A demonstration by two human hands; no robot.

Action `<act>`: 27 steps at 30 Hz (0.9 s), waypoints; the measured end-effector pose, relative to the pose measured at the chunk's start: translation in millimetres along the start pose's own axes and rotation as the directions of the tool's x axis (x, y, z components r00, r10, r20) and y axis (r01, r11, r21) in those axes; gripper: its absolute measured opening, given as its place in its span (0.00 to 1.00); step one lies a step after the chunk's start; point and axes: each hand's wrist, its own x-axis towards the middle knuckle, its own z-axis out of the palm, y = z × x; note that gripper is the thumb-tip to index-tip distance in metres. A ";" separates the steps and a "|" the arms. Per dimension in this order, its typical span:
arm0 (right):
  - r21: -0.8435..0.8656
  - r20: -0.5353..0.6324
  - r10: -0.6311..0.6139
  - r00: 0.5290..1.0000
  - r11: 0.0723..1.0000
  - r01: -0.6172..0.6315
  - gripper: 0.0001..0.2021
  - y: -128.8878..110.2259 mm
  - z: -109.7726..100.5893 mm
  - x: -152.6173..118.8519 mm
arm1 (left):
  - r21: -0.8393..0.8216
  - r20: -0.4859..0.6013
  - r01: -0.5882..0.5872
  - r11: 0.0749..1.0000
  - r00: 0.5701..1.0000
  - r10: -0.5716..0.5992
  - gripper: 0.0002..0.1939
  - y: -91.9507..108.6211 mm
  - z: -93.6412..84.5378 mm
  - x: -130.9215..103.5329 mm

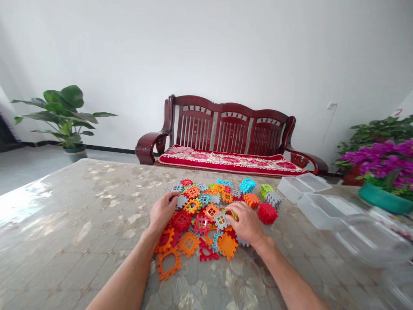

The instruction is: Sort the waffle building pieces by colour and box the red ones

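Note:
A loose heap of interlocking plastic tiles with toothed edges lies on the table in front of me, in orange, red, grey, blue and green. My left hand rests at the heap's left edge, its fingers stretched out and apart beside a plain grey tile. On the right, my right hand is closed, thumb and fingers at the corner of a grey window tile. A yellow-green piece shows by its fingers. An orange frame tile and a solid orange tile lie nearest me.
Stacked tiles stand behind my right hand: a red stack, an orange stack, a blue stack and a grey stack. Clear plastic boxes and a teal flower pot are at the right. A wooden bench stands beyond the table.

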 end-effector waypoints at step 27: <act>-0.012 0.124 -0.186 0.975 0.982 0.189 0.12 -54.2 23.1 -2.1 | -0.054 -0.003 -0.009 0.998 1.000 0.009 0.17 -4.3 4.0 2.5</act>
